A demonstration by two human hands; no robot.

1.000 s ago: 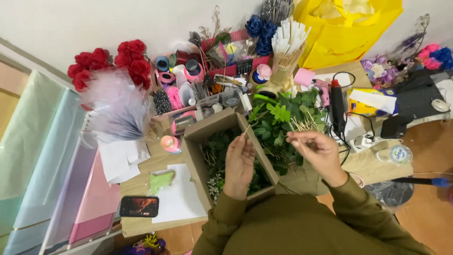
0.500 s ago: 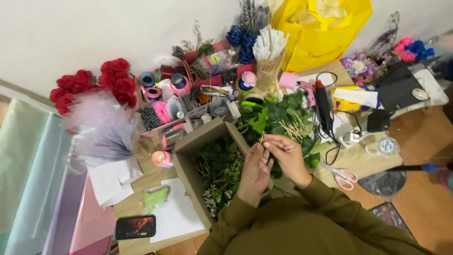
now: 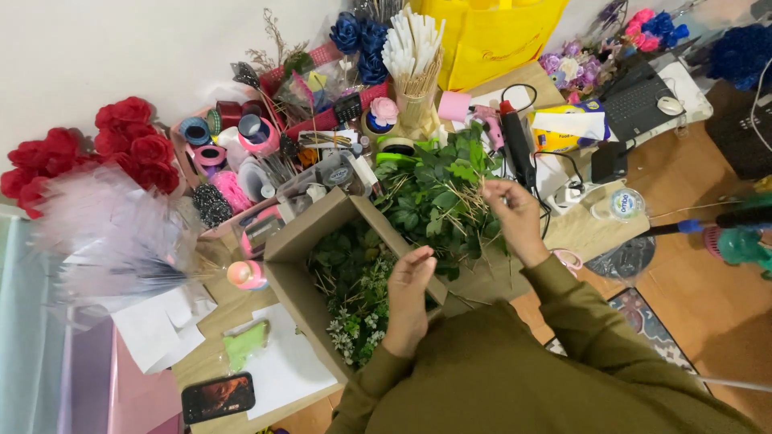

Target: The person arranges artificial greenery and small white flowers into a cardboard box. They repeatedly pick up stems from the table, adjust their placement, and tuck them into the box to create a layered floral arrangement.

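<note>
Pinching what looks like a thin stem, right hand hovers beside the cardboard box; left hand, fingers loosely curled, hangs over its greenery.

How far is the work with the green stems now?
Done: many leafy sprigs lie in the cardboard box. In hand: the right hand pinches a thin stem over the green pile on the table; the left hand hovers at the box edge, apparently holding nothing. Left: a large pile of greens is outside the box.
</note>
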